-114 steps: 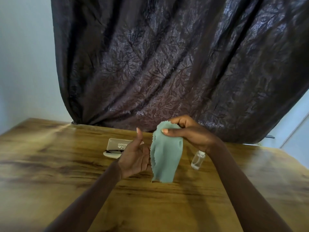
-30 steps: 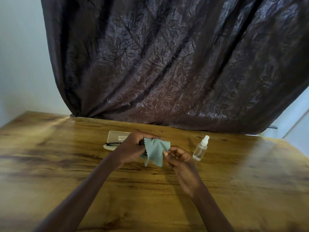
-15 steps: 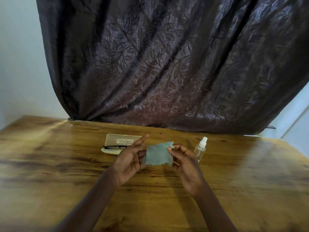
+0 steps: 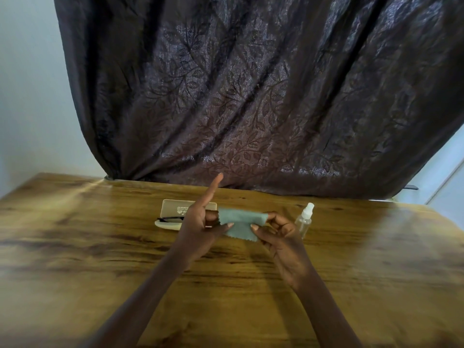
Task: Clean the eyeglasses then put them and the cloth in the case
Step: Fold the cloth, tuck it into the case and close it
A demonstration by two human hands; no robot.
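A folded teal cleaning cloth (image 4: 242, 223) is stretched between both hands above the table. My left hand (image 4: 200, 226) pinches its left edge, with the index finger pointing up and away. My right hand (image 4: 278, 233) pinches its right edge with thumb and fingers. Behind my left hand lies the open beige eyeglass case (image 4: 173, 209) with its lid raised. The dark-framed eyeglasses (image 4: 169, 219) rest in the case, partly hidden by my left hand.
A small clear spray bottle (image 4: 304, 221) stands upright just right of my right hand. The wooden table (image 4: 100, 259) runs wide on both sides. A dark patterned curtain (image 4: 251, 96) hangs behind the table's far edge.
The cloth has been folded from a hanging sheet into a small strip and is now pulled wider between the hands. My left index finger has lifted straight.
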